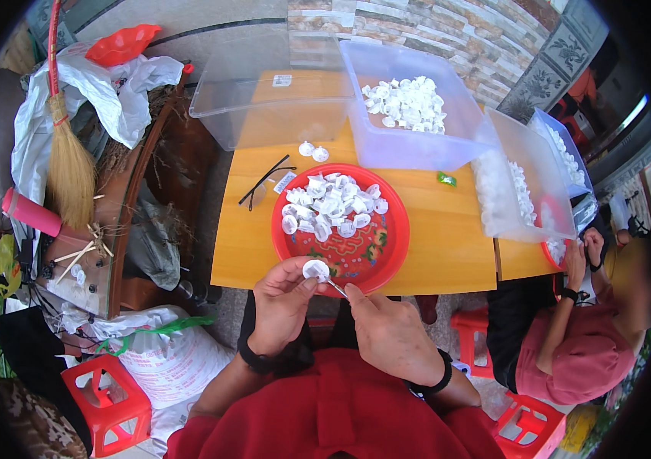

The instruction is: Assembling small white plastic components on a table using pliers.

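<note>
Between the thumb and fingers of my left hand (281, 306) is a small round white plastic part (315, 270), held just over the near rim of a red tray. My right hand (396, 334) grips a thin metal tool (336, 288) whose tip meets the white part; its handle is hidden in my fist, so its kind does not show. The round red tray (396, 252) has a flowered bottom and bears a heap of similar white parts (333, 200). Two more white parts (313, 151) lie on the table beyond the tray.
A clear bin (264, 115) and a bluish bin (417, 157) with white parts stand at the table's back. Eyeglasses (268, 182) and a green packet (446, 179) flank the tray. At right, another person (585, 344) works by more bins. Red stools (107, 405) stand below.
</note>
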Demonstrator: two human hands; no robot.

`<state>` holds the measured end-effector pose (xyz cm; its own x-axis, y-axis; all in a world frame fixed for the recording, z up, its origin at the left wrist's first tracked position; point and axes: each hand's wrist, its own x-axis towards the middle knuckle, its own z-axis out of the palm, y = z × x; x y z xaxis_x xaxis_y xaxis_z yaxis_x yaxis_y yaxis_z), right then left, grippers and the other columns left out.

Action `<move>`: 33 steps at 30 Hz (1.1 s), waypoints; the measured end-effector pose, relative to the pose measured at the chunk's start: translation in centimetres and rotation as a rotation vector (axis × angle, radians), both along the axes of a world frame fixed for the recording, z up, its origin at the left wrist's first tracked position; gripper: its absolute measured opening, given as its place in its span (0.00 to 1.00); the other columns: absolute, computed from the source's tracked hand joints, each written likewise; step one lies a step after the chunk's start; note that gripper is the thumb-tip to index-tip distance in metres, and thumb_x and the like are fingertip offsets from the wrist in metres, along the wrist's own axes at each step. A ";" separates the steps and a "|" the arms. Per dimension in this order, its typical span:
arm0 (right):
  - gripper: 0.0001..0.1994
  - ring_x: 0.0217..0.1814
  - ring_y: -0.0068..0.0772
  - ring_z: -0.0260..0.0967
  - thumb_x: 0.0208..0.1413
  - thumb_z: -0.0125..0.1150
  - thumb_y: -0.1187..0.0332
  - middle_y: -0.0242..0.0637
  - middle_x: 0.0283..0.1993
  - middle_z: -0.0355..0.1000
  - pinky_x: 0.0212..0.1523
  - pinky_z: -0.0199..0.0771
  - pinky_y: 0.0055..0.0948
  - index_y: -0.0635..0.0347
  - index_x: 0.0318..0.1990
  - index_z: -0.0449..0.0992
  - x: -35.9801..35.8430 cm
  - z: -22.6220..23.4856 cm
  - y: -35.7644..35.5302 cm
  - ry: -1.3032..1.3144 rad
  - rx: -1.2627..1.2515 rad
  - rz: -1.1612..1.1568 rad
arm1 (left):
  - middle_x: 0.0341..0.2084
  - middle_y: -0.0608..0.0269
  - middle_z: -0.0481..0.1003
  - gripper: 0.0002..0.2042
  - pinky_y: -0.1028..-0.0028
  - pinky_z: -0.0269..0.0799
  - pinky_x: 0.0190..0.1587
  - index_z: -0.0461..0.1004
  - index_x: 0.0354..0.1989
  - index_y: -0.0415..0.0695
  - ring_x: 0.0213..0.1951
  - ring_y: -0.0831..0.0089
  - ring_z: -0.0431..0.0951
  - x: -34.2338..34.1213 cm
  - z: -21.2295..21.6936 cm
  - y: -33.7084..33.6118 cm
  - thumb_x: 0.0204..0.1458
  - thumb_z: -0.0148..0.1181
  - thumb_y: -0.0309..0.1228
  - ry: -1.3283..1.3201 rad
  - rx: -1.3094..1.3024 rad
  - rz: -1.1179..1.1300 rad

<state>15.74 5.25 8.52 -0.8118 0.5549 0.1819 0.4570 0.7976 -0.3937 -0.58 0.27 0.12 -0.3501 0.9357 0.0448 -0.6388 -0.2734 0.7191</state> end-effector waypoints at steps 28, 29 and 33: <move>0.17 0.27 0.51 0.68 0.48 0.49 0.79 0.52 0.25 0.68 0.28 0.67 0.40 0.74 0.48 0.65 -1.4 -2.4 1.9 0.134 -0.442 0.052 | 0.40 0.54 0.74 0.14 0.74 0.74 0.45 0.70 0.46 0.33 0.41 0.71 0.76 0.2 -0.7 -0.3 0.49 0.51 0.12 0.316 -0.075 0.150; 0.17 0.27 0.51 0.68 0.48 0.49 0.79 0.52 0.25 0.68 0.28 0.67 0.40 0.74 0.48 0.65 -1.3 -2.3 2.0 0.133 -0.442 0.053 | 0.40 0.53 0.74 0.14 0.74 0.74 0.45 0.70 0.46 0.33 0.41 0.71 0.76 0.0 -0.6 -0.3 0.49 0.51 0.12 0.311 -0.078 0.125; 0.19 0.29 0.51 0.68 0.48 0.49 0.79 0.50 0.26 0.68 0.29 0.67 0.39 0.74 0.50 0.64 -1.2 -2.6 2.3 0.074 -0.413 0.082 | 0.39 0.53 0.75 0.14 0.73 0.74 0.44 0.70 0.45 0.33 0.40 0.70 0.76 -0.2 -0.7 0.0 0.50 0.51 0.12 0.291 -0.070 0.105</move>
